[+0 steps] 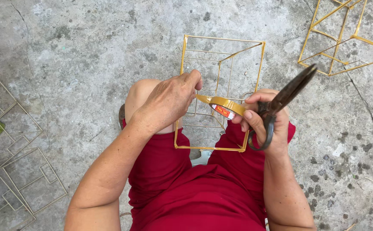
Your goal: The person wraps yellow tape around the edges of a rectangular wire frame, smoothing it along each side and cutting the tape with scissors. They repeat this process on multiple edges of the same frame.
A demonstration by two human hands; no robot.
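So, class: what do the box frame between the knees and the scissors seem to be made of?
Box frame: thin rods, probably metal wire or wood, with a yellow-gold coat or wrap; straight, slim bars joined at the corners. Scissors in the right hand: likely iron or steel, dark and dull, no shine.

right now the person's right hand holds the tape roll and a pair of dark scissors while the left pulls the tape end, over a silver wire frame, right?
Not quite: in the head view the wire frame is gold-yellow, not silver. The rest stands: the right hand holds the tape roll and dark scissors, and the left hand pulls the tape end.
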